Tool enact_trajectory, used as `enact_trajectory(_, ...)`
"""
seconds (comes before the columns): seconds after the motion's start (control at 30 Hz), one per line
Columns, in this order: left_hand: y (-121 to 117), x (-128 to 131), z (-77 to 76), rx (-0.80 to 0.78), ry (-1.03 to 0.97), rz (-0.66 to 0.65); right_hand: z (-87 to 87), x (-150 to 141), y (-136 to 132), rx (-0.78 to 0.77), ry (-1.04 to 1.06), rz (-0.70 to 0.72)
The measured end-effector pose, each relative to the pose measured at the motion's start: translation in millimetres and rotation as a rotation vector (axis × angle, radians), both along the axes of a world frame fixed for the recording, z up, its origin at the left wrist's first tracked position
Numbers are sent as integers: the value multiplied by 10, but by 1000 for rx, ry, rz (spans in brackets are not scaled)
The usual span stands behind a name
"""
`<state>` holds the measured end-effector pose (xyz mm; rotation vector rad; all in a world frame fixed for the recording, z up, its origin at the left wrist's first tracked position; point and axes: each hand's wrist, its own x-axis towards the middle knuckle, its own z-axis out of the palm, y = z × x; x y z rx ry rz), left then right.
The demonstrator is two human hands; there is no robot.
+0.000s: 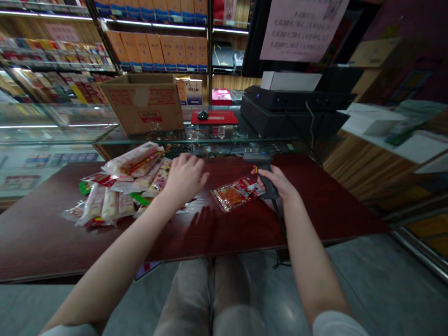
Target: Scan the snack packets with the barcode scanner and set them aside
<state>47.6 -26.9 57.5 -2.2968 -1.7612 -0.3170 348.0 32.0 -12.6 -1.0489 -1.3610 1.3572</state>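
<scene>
Clear snack packet with red and orange print (236, 195) lies flat on a dark red wood-grain table top (315, 210), just beside our right hand (275, 184). That hand closes round the grip of a black corded handheld barcode scanner (270, 189), its fingers wrapped together round the handle and the scanner head raised beyond the packet, near it but apparently not touching. Our left hand (185, 179) hangs between the packet and a heap of long, clear-wrapped pale snack packets (115, 186). Its fingers are loosely spread and slightly curled, pinching nothing; we cannot tell whether the fingertips touch the heap. We judge the step in hand to be scanning packets one at a time, with this lone packet up now. No barcode shows on it, so the next move likely calls for turning it until the code faces the scanner. Beyond the table stand a glass display counter (59, 126), a brown cardboard box (145, 109), a black computer mouse (202, 115) on a red mat (214, 117), and shelves of orange boxes (157, 51).
</scene>
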Motion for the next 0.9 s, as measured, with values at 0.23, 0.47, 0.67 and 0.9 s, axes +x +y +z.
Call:
enact_trajectory(0.23,381,505,-824,-365,-63,-140,-1,157,22,-56,-34,-5)
enact_trajectory(0.47,613,389,-1072,-337,-219,-170,12,230,6,-29,-33,12)
enact_trajectory(0.67,610,314,-1073,-377,-467,-51,50,204,-18,-21,3,-9)
enact_trajectory(0.9,700,147,-964,-425,-1206,34,-11,156,-5,-28,13,38)
